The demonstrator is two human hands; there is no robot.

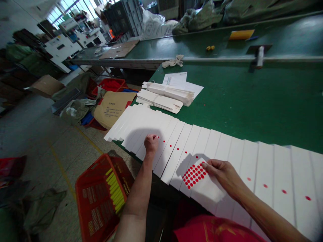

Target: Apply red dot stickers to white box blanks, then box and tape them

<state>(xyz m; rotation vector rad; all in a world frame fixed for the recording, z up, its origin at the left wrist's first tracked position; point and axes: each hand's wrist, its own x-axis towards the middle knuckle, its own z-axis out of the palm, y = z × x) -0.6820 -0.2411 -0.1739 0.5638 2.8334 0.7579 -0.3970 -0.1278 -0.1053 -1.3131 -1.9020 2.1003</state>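
Observation:
My right hand [222, 173] pinches the top corner of a white sheet of red dot stickers [194, 176], held tilted above the cards. My left hand [151, 144] is closed, thumb and finger together at a red dot sticker [158, 137] over one of the white cards. Below both hands, a long row of overlapping white card strips [217, 144] runs along the table's near edge. Single red dots [186, 152] sit on several strips to the right of my left hand. Further right, more strips [284, 174] carry a dot each. Strips at the left end look plain white.
Two banded bundles of folded white card [160, 100] and loose papers [176, 79] lie behind the row on the green table [242, 101]. A glove [173, 61] rests near the far edge. Down on the left stands an orange crate [93, 198] with yellow pieces inside.

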